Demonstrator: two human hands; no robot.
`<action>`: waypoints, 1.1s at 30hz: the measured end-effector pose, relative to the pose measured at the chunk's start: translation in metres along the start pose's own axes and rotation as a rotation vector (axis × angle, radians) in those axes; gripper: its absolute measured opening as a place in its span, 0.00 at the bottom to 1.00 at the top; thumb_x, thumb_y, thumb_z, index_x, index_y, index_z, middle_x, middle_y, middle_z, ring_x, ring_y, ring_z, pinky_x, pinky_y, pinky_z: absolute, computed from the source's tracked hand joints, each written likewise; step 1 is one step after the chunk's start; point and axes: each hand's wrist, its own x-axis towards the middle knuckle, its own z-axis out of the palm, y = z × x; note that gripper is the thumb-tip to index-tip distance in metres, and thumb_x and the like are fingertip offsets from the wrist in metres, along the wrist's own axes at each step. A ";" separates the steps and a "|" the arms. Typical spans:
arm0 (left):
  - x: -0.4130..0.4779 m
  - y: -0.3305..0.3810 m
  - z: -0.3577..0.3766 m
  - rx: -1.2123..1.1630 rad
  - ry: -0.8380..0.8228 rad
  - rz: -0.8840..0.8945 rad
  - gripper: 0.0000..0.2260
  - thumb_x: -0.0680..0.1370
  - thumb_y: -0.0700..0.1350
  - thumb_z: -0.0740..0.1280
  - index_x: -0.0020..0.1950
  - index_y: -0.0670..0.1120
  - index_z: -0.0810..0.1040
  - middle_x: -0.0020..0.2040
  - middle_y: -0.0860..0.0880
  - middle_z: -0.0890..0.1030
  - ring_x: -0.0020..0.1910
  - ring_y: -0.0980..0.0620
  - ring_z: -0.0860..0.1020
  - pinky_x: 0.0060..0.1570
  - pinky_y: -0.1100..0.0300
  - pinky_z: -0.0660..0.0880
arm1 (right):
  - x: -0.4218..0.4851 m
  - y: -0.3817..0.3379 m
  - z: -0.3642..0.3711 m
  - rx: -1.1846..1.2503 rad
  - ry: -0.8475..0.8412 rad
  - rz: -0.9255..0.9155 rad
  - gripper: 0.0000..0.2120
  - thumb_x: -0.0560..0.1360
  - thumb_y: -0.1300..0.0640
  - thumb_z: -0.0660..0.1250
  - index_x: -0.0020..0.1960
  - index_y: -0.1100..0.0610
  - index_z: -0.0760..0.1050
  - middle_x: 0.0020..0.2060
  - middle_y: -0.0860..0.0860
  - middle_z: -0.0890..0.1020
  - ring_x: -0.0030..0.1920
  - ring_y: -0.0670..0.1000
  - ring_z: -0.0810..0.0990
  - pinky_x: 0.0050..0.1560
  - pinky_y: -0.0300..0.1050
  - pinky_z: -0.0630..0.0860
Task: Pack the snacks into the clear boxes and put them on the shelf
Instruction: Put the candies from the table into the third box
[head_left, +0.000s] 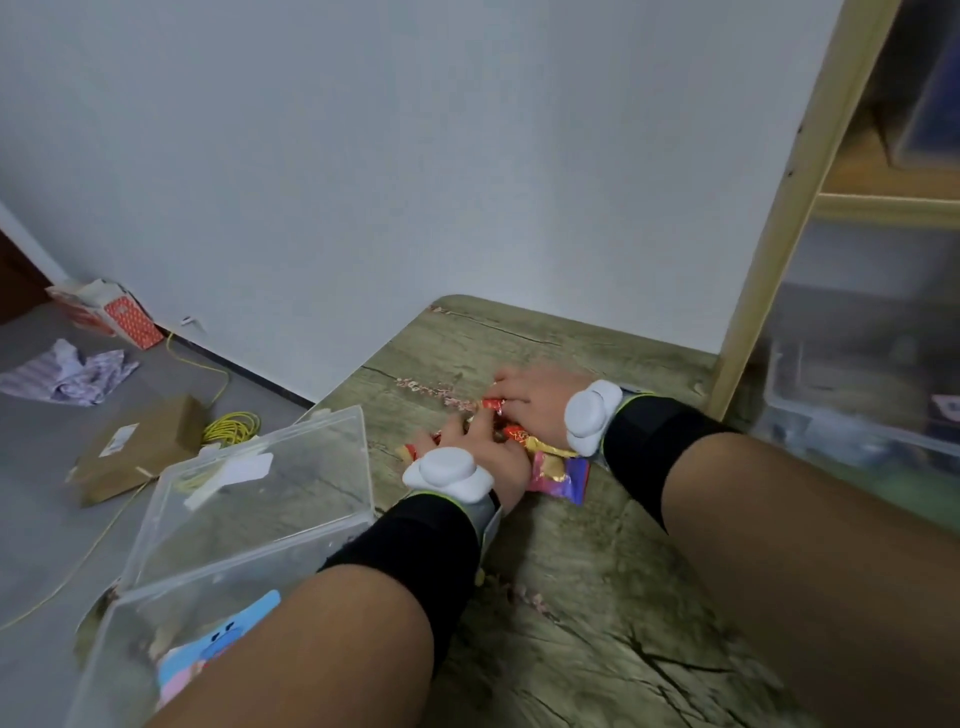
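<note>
Now gathering snacks (558, 475) just right of the clear box (234, 561).
My right hand (530, 402) curls round some; my left hand (485, 452) covers the rest, grip unclear. I'd cup both together, then lift into the box.

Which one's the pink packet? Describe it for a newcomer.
On the wooden table by the wall, the left hand and right hand meet over a pile of snacks. The packet lies at the pile's near edge, between them. It alone is pink and purple; the others are red and gold.
</note>
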 end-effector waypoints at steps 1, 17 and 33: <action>-0.005 -0.001 0.002 -0.006 0.000 0.016 0.24 0.76 0.58 0.51 0.73 0.61 0.60 0.78 0.50 0.59 0.73 0.36 0.58 0.72 0.41 0.55 | -0.010 -0.002 0.003 0.007 0.020 0.017 0.19 0.83 0.53 0.53 0.73 0.47 0.68 0.73 0.47 0.68 0.70 0.54 0.69 0.67 0.47 0.65; -0.127 0.027 0.047 -0.256 0.058 0.328 0.15 0.80 0.48 0.55 0.64 0.57 0.75 0.64 0.50 0.77 0.62 0.44 0.73 0.63 0.55 0.67 | -0.205 -0.042 0.041 0.099 0.151 0.435 0.20 0.80 0.43 0.49 0.68 0.42 0.69 0.70 0.42 0.69 0.69 0.54 0.69 0.68 0.55 0.65; -0.164 0.015 0.062 0.016 0.019 0.485 0.34 0.63 0.78 0.53 0.68 0.73 0.55 0.73 0.54 0.64 0.65 0.39 0.63 0.63 0.47 0.66 | -0.291 -0.058 0.026 -0.001 -0.018 0.480 0.32 0.74 0.32 0.57 0.76 0.33 0.51 0.78 0.40 0.54 0.76 0.55 0.59 0.72 0.58 0.60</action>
